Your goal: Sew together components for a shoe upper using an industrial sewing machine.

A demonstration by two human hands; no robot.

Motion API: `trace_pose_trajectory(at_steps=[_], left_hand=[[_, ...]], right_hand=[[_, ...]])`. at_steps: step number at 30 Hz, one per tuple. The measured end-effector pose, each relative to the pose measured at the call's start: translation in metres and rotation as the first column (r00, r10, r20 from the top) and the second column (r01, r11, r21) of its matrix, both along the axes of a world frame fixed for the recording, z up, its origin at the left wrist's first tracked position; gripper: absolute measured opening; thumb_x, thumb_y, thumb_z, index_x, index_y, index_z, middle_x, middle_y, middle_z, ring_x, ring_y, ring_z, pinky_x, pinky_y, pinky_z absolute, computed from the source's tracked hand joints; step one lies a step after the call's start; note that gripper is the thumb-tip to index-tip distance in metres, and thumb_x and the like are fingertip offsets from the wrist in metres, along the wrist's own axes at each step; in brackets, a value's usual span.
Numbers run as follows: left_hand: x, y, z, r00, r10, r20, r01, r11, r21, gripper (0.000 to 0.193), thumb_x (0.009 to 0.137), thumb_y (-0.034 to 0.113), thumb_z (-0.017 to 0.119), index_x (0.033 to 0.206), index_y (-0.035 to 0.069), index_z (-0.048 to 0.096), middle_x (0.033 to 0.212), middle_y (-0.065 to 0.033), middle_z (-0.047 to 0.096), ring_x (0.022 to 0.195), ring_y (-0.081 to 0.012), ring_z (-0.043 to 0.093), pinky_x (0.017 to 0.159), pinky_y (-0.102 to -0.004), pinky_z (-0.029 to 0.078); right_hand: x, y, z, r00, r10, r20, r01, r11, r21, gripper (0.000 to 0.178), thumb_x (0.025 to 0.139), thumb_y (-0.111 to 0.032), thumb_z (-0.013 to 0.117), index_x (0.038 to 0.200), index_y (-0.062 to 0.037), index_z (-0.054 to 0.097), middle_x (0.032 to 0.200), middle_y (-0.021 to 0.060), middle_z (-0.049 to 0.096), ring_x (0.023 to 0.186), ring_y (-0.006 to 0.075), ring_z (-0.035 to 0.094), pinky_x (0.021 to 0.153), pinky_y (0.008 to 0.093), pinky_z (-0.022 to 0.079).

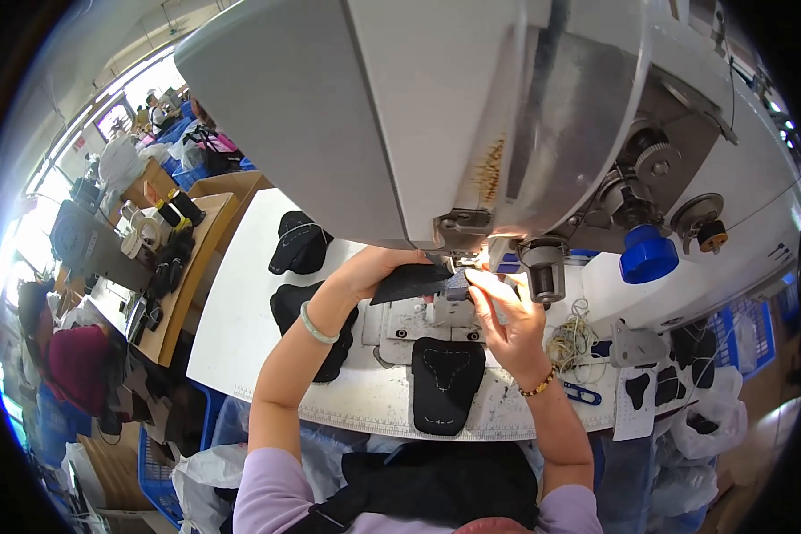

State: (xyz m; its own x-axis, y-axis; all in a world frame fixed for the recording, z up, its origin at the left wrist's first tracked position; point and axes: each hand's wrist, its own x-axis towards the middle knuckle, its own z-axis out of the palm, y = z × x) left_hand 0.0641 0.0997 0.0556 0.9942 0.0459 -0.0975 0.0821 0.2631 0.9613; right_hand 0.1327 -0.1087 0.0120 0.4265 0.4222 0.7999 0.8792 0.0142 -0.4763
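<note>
My left hand [376, 270] grips a black fabric piece [408, 284] just below the needle area of a large white sewing machine [329, 116]. At the piece's right end, the thumb and fingers of my right hand [513, 322] pinch its edge close to the lit presser foot. The machine head hides part of the left fingers and the stitching point. A black shaped panel [449, 405] with white stitch lines lies on the white table [231, 347] below my hands. Left of it are two more groups of black pieces, a stitched one [299, 246] and a larger pile [329, 360].
Tangled pale thread [571, 345] and blue thread snips [582, 393] lie beside my right wrist. A blue knob [647, 255] juts from the machine. Blue baskets [156, 476] and plastic bags stand below the table. At left is another workbench [200, 276] with thread spools.
</note>
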Motion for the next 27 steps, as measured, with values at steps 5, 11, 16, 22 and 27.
trace_pose_trajectory(at_steps=[5,11,16,22,27], left_hand=[[-0.006,-0.013,0.009,0.995,0.058,-0.077,-0.063,0.996,-0.064,0.024,0.081,0.004,0.051,0.098,-0.011,0.056,0.088,-0.0227,0.062,0.064,-0.0333,0.064,0.059,-0.0392,0.055],[-0.019,-0.034,-0.008,0.964,0.255,-0.072,-0.265,0.915,-0.306,0.017,0.08,0.009,0.061,0.092,-0.004,0.062,0.088,-0.0098,0.063,0.075,-0.0146,0.062,0.071,-0.0258,0.051],[-0.022,-0.039,-0.015,0.973,0.231,0.003,-0.214,0.904,-0.369,0.016,0.081,0.007,0.059,0.094,-0.002,0.063,0.089,-0.0093,0.063,0.076,-0.0147,0.062,0.07,-0.0266,0.051],[-0.029,-0.039,-0.019,0.959,0.276,0.063,-0.26,0.946,-0.194,0.019,0.081,0.011,0.063,0.093,-0.005,0.063,0.087,-0.0074,0.065,0.076,-0.0122,0.062,0.07,-0.0242,0.049],[-0.032,-0.049,-0.02,0.952,0.296,0.081,-0.277,0.943,-0.186,0.02,0.082,0.013,0.064,0.093,-0.003,0.064,0.085,-0.0054,0.065,0.077,-0.0102,0.061,0.07,-0.0235,0.048]], right_hand=[[0.001,0.0,0.005,0.996,-0.023,0.081,0.02,0.999,0.042,0.027,0.075,0.001,0.067,0.101,-0.0046,0.066,0.097,0.0103,0.063,0.086,0.0237,0.059,0.075,0.0304,0.048],[-0.007,-0.003,-0.003,0.921,-0.062,0.384,0.051,0.998,0.039,0.036,0.072,-0.003,0.068,0.107,-0.0114,0.063,0.104,0.0041,0.056,0.09,0.0178,0.055,0.076,0.0298,0.043],[-0.019,0.008,-0.002,0.853,-0.109,0.511,0.123,0.992,0.007,0.037,0.071,-0.007,0.066,0.108,-0.015,0.063,0.108,-0.0026,0.055,0.085,0.0093,0.052,0.075,0.0256,0.038],[-0.013,0.002,-0.006,0.864,-0.101,0.492,0.121,0.993,-0.008,0.035,0.07,-0.004,0.066,0.103,-0.0156,0.066,0.106,-0.0039,0.057,0.086,0.01,0.053,0.076,0.0263,0.04],[-0.003,-0.002,-0.007,0.891,-0.045,0.452,0.044,0.999,0.014,0.026,0.071,0.001,0.064,0.095,-0.0087,0.066,0.1,0.0017,0.06,0.095,0.0224,0.054,0.084,0.0347,0.046]])
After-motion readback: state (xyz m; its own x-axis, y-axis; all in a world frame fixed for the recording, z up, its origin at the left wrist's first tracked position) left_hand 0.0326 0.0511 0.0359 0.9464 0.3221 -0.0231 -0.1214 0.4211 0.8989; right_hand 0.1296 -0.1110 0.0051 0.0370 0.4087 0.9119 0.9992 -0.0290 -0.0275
